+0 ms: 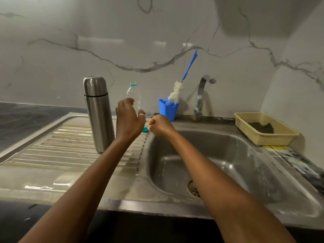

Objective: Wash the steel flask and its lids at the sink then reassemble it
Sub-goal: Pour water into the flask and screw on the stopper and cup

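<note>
Steel flask (99, 118) stands upright on the ribbed drainboard (61, 142), long axis vertical, outer cup lid (95, 86) seated on top. It sits just left of the person's left hand (129, 120) and a little nearer the camera. The left hand is clearly the closer one. The right hand (159, 126) is over the sink's left rim, further from the flask.

Left hand: fingers curled beside a clear plastic bottle (134, 94), thumb on the other side. It likely grips the bottle's lower part, but the contact is hidden, so cannot tell. Right hand: curled into a loose fist, nothing visible in it, just beside a small teal cap (145, 130) lying on the rim (probably the bottle's cap, not the flask's).

Judgement: reaching the flask calls for a short sideways move of the left hand, then a wrap around the upright body. The flask is tall and narrow, so a knock could tip it.

The drainboard is wet and glossy, the sink (228, 155) basin bare steel, both forearms beaded with water. Behind the sink stand a tap (201, 95) and a bottle brush (175, 92) in a blue holder (168, 109). A beige basket (263, 139) sits at right. Dark counter (26, 120) at left, marble-pattern wall behind.
</note>
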Demonstrator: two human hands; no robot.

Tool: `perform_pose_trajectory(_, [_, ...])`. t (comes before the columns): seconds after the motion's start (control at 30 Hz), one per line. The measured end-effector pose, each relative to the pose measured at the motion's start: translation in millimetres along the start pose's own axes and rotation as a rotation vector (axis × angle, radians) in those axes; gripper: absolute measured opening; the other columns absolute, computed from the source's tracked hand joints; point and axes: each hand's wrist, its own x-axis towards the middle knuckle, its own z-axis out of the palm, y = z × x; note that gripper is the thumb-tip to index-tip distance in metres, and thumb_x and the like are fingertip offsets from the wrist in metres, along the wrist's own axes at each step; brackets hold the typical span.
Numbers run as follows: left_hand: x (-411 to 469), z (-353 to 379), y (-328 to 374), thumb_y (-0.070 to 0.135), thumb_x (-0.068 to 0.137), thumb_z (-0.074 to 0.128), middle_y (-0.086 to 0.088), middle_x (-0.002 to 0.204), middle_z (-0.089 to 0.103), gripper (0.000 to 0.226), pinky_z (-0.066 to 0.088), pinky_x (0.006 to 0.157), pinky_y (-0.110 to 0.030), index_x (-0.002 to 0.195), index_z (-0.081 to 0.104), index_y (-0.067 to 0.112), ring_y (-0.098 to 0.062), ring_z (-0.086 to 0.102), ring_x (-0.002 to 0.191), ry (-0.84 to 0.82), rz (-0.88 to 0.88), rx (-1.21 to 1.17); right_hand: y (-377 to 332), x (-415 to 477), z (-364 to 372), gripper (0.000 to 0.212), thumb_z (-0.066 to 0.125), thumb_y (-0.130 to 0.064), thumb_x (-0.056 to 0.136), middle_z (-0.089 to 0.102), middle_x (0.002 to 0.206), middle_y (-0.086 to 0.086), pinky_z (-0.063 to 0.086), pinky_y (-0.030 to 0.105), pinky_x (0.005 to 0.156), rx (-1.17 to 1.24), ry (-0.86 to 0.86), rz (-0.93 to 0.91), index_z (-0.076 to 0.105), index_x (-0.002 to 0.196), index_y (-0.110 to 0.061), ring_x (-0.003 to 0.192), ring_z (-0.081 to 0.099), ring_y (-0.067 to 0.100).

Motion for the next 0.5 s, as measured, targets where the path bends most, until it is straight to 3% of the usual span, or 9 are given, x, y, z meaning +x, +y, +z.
perform_pose_trajectory(0.2, [61, 42, -12, 0.033, 0.094, 0.068, -0.017, 0.153, 0.032, 0.082, 0.028, 0.116, -0.039, 0.155, 0.022, 0.003, -0.033, 0.028, 0.143, 0.026, -0.165, 0.024, 21, 56, 28, 0.035, 0.066, -0.018, 0.093, 0.045, 0.061, 0.002, 0.042, 0.03, 0.065, -0.149, -0.054, -0.112, 0.049, 0.064, -0.01, 0.068, 0.051, 0.021])
perform_pose_trajectory(0.3, [82, 57, -21, 0.044, 0.092, 0.071, -0.019, 0.16, 0.021, 0.102, 0.018, 0.121, -0.038, 0.158, 0.008, -0.002, -0.035, 0.019, 0.149, -0.005, -0.238, 0.045, 30, 74, 41, 0.034, 0.072, -0.028, 0.091, 0.047, 0.062, 0.001, 0.043, 0.032, 0.068, -0.145, -0.074, -0.133, 0.055, 0.07, -0.008, 0.065, 0.049, 0.017])
perform_pose_trajectory(0.37, [93, 65, -28, 0.047, 0.09, 0.073, -0.019, 0.163, 0.016, 0.11, 0.014, 0.123, -0.038, 0.158, 0.003, -0.003, -0.033, 0.014, 0.152, -0.038, -0.283, 0.046, 34, 82, 47, 0.035, 0.075, -0.033, 0.088, 0.059, 0.072, 0.007, 0.049, 0.036, 0.075, -0.168, -0.076, -0.152, 0.065, 0.08, 0.0, 0.074, 0.057, 0.021])
perform_pose_trajectory(0.5, [103, 76, -38, 0.038, 0.09, 0.075, -0.017, 0.159, 0.025, 0.103, 0.022, 0.121, -0.038, 0.157, 0.009, -0.003, -0.032, 0.024, 0.149, -0.034, -0.317, 0.029, 39, 91, 50, 0.027, 0.074, -0.027, 0.087, 0.074, 0.092, 0.013, 0.056, 0.041, 0.088, -0.233, -0.075, -0.179, 0.076, 0.094, -0.002, 0.088, 0.067, 0.026])
